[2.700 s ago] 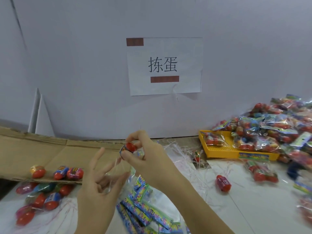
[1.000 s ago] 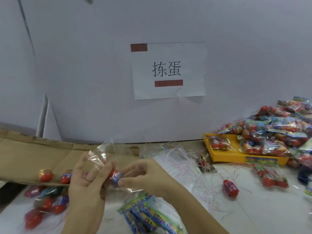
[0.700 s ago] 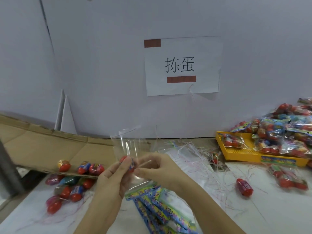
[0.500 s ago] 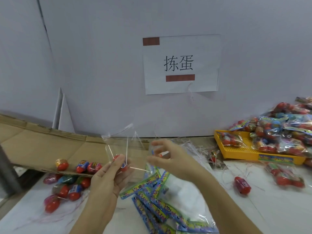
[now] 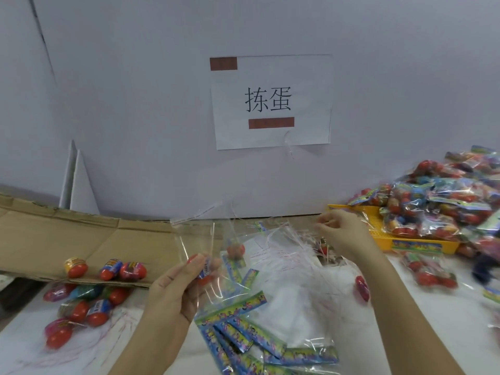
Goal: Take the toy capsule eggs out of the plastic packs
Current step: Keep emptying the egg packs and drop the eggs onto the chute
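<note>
Though strewn w/ eggs [image 5: 96, 312], white table [image 5: 446, 315], grey wall [image 5: 135, 104].

The fingers [image 5: 185, 274] of the left hand [image 5: 176, 290] hide most of the capsule egg [image 5: 206, 269] in the clear pack [image 5: 194, 234]. The heap of full packs [image 5: 446, 207] runs off the right edge; whether the right hand [image 5: 343, 234] pinches anything is unclear.

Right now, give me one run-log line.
left hand: pinches clear plastic pack, red toy capsule egg inside | right hand: curled near yellow plastic tray, contents unclear
</note>
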